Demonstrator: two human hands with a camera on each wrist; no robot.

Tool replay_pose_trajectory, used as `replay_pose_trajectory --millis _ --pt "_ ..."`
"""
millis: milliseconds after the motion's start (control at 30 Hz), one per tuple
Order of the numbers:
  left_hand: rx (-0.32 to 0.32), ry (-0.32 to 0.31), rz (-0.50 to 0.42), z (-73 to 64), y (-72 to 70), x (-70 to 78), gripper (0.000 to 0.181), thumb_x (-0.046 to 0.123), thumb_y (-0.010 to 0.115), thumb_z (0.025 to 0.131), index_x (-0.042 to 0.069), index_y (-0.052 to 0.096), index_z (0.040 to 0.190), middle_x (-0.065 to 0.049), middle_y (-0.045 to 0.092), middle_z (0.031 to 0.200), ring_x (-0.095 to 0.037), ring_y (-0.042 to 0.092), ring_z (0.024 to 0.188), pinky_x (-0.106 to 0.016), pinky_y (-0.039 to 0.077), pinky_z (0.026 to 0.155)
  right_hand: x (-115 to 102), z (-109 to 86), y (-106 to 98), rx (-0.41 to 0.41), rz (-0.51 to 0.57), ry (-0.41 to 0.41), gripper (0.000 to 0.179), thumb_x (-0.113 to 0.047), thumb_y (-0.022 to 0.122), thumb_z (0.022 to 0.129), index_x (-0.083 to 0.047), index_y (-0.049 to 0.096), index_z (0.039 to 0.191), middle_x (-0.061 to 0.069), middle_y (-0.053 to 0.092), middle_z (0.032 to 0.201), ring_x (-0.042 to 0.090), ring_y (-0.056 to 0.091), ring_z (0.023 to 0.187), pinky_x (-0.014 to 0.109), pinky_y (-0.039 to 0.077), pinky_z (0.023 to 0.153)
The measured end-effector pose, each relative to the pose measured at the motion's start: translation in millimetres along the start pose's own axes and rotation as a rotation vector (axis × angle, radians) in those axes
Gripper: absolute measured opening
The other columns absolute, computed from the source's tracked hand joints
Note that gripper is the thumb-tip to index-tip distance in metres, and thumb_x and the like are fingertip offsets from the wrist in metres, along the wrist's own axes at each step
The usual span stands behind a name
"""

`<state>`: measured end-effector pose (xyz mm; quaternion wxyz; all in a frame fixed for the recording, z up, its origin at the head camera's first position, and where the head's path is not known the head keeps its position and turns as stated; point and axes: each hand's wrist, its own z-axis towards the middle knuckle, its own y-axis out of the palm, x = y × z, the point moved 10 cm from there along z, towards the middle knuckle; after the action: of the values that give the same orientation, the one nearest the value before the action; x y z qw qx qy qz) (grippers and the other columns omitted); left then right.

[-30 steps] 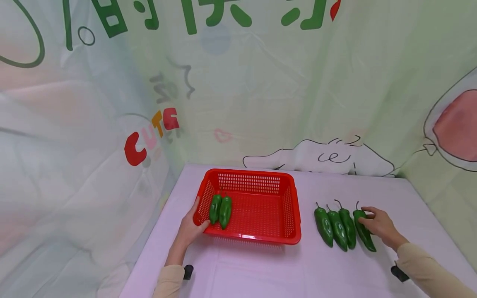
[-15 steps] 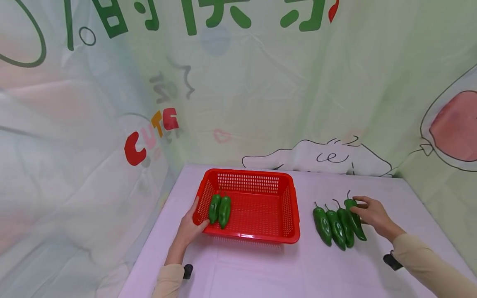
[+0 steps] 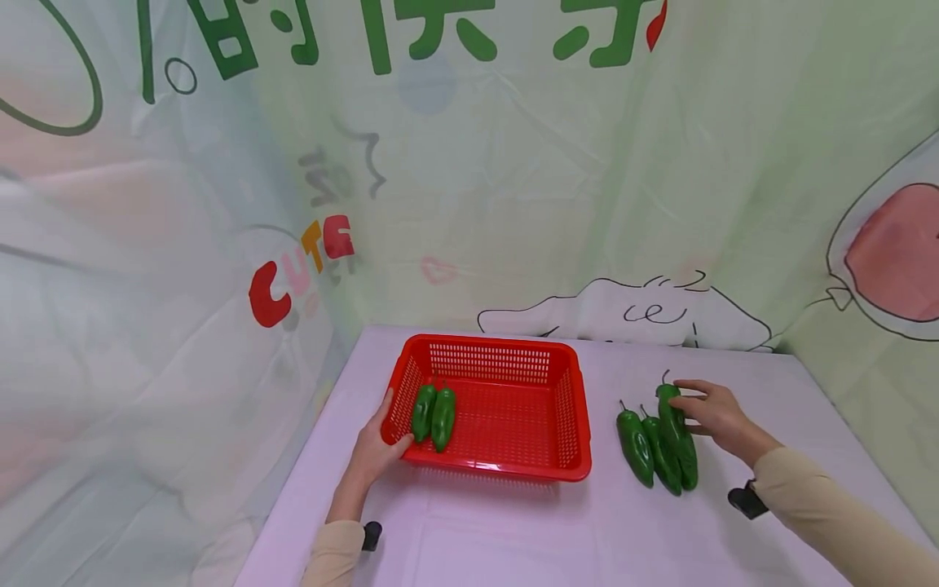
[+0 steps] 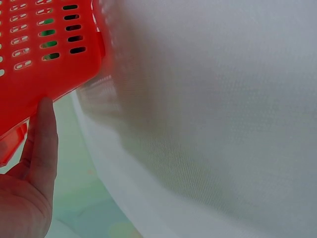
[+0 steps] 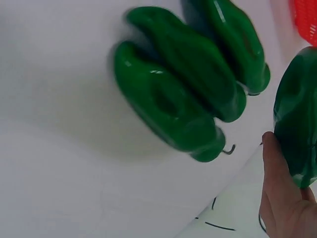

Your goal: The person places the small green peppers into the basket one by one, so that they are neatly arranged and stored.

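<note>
One green pepper is pinched by the fingers of the right hand, above three other peppers on the tabletop. Fingers of the left hand grip the rim of a red basket, two more peppers lying inside near the thumb.

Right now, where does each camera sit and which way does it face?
Head: worn on the head, looking forward and down at the red basket, green peppers and table; left hand, right hand and forearms show.
Left wrist: on that wrist, looking at the basket's slotted side and the table; part of the left hand shows.
Right wrist: on that wrist, looking at three peppers lying down; part of the right hand, holding another pepper, shows.
Shared: head and right wrist both show the held pepper.
</note>
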<state>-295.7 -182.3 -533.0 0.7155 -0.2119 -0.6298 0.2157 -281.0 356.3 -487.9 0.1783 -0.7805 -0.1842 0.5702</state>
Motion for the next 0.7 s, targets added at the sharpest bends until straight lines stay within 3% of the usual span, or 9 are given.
replay_pose_trajectory --millis 133,267,467,700 --pt "-0.005 -0.021 -0.006 -0.5 0.5 -0.6 0.088 0.02 0.07 0.082 0.017 0.025 0.158 -0.017 0.041 0.152 -0.038 0.046 0.131 -0.056 0.047 0.098 -11 1.8 9 -0.009 0.045 0.019 0.063 -0.018 0.047 0.101 0.015 0.02 0.148 0.042 0.036 0.14 0.043 0.058 0.115 0.054 0.05 0.093" --pt "-0.005 -0.022 0.0 -1.0 -0.4 0.5 0.088 0.019 0.069 0.083 0.017 0.024 0.158 -0.017 0.041 0.152 -0.038 0.046 0.132 -0.056 0.047 0.098 -20 8.5 22 -0.036 0.166 0.053 0.064 -0.017 0.047 0.102 0.013 0.017 0.151 0.039 0.037 0.142 0.042 0.055 0.119 0.051 0.051 0.094" --pt "-0.006 -0.008 -0.011 -1.4 -1.4 2.8 0.087 0.018 0.069 0.082 0.015 0.025 0.158 -0.018 0.042 0.151 -0.038 0.047 0.131 -0.056 0.047 0.098 -34 18.6 43 -0.09 0.284 0.065 0.065 -0.018 0.045 0.103 0.01 0.014 0.153 0.034 0.036 0.146 0.033 0.058 0.117 0.052 0.048 0.098" --pt "0.001 -0.011 -0.013 -0.2 -0.2 0.5 0.087 0.018 0.069 0.083 0.015 0.025 0.158 -0.017 0.042 0.152 -0.037 0.047 0.132 -0.056 0.044 0.101 -61 22.9 64 -0.111 0.324 0.052 0.064 -0.018 0.045 0.103 0.007 0.015 0.154 0.033 0.037 0.147 0.044 0.048 0.128 0.055 0.044 0.102"
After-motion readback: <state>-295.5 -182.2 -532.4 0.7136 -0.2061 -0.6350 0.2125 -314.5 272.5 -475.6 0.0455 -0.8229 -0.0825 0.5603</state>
